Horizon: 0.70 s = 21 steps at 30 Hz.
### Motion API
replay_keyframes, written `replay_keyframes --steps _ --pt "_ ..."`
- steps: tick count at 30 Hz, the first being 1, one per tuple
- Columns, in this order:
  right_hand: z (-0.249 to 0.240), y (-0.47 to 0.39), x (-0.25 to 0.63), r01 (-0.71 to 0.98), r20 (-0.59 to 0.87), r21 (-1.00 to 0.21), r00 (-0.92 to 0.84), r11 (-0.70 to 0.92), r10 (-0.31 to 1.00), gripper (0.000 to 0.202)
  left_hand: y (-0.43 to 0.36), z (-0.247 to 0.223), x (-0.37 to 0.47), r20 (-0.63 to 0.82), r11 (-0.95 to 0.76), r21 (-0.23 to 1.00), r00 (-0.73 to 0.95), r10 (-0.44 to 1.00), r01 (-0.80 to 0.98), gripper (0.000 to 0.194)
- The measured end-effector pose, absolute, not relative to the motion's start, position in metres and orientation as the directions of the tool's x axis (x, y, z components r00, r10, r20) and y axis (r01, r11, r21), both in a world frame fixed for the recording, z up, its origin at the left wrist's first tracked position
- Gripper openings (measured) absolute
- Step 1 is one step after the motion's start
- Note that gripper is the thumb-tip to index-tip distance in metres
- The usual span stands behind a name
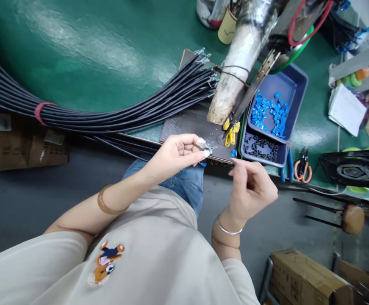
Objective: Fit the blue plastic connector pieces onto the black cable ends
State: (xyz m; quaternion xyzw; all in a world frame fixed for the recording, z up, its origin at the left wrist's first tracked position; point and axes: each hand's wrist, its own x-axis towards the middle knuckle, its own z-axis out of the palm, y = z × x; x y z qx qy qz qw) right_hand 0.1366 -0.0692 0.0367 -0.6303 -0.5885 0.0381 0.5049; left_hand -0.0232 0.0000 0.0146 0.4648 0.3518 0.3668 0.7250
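Note:
My left hand [184, 153] pinches a cable end [212, 148] with thin stripped wires pointing right, over the front edge of the bench. White covers show on its fingertips. My right hand [251, 186] is raised a little to the right, its thumb and index finger drawn together; whether anything small sits between them cannot be made out. A blue connector [233, 153] lies at the bench edge just above the right fingertips. Beyond it are yellow cutters [231, 134] on a dark board [184, 123].
A bundle of black cables [108, 120] crosses the green bench [85, 46]. Trays of blue connectors [294, 91] and black parts [275, 159] stand right of a wrapped post [231, 76]. Orange-handled pliers [303, 169] and a black fan [356, 169] lie farther right.

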Motion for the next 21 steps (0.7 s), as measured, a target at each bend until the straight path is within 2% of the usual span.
replay_keyframes --steps 4,10,14,17,21 --pt "0.025 -0.059 0.131 0.591 0.333 -0.798 0.271 0.117 0.903 0.01 -0.002 0.009 -0.024 -0.162 0.3 0.925 0.473 0.866 -0.232 0.018" --pt "0.014 -0.053 0.13 0.48 0.263 -0.871 0.278 0.103 0.924 0.011 -0.003 0.018 -0.022 -0.155 0.255 0.959 0.528 0.835 -0.122 0.019" --pt "0.014 -0.053 0.131 0.467 0.239 -0.88 0.277 0.087 0.931 0.013 -0.004 0.016 -0.019 -0.102 0.179 0.978 0.494 0.864 -0.111 0.016" --pt "0.014 -0.053 0.132 0.454 0.227 -0.888 0.297 0.072 0.927 0.013 -0.006 0.011 -0.015 0.012 0.01 0.998 0.394 0.919 -0.055 0.017" --pt "0.013 -0.055 0.134 0.358 0.176 -0.933 0.335 0.048 0.925 0.011 -0.008 0.005 -0.012 0.321 -0.378 0.917 0.332 0.887 0.123 0.013"
